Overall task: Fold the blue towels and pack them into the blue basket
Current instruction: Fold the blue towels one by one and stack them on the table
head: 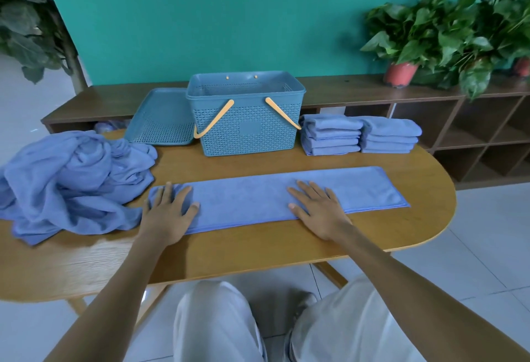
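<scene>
Both my hands lie flat, fingers spread: left hand [169,209] on the left end of the long folded towel [258,198], right hand [318,208] right of its middle. Towel near the surface's [258,249] front edge. Blue basket [246,120] at back edge; folded stacks [358,135] beside it, toward the right end; unfolded heap [68,178] at left end.

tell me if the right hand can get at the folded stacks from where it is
Probably yes. The right hand lies flat on the long towel, and the folded stacks sit beyond it beside the basket, with only bare table between.
</scene>
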